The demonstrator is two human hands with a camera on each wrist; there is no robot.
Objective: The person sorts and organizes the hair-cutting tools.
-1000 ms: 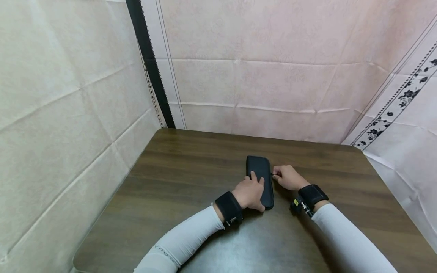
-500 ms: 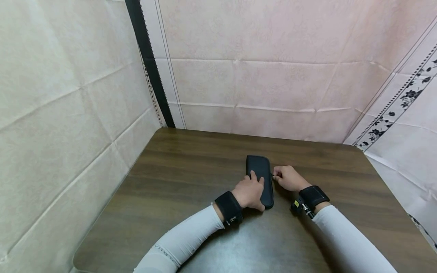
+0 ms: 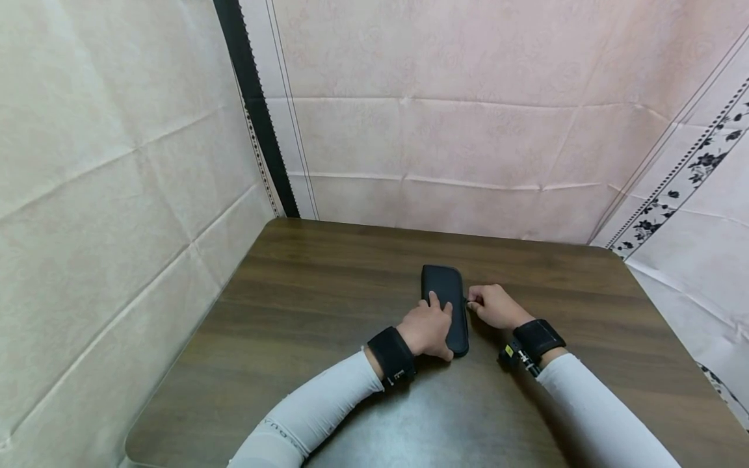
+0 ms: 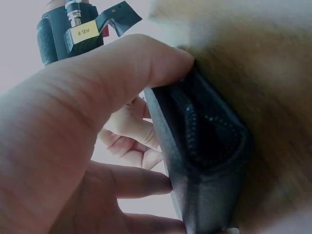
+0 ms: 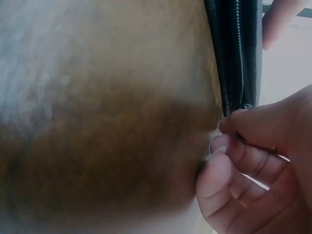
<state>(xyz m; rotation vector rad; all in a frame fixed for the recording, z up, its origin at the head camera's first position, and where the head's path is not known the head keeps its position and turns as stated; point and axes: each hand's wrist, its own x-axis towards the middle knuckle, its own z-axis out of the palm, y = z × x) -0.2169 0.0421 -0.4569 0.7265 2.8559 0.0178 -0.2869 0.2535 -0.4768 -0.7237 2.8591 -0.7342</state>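
Note:
A long black zippered case [image 3: 443, 281] lies on the table, its length running away from me. My left hand [image 3: 425, 330] rests on it with fingers spread over the top and the thumb [image 4: 168, 61] against the near end. There, in the left wrist view, zipper teeth [image 4: 191, 127] curve round a dark gap between the two halves. At the case's right side, my right hand [image 3: 495, 305] pinches the zipper pull between thumb and index finger. The right wrist view shows the slider [image 5: 247, 106] just at the fingertips; the pull itself is mostly covered.
The brown wooden table [image 3: 328, 273] extends on all sides of the case. Pale cloth hangs behind [image 3: 445, 149] and along the left [image 3: 117, 195]. Both wrists wear black bands, and a small camera device [image 3: 517, 354] sits on the right one.
Both hands and the case hold nearly the same place. The head view has shifted slightly.

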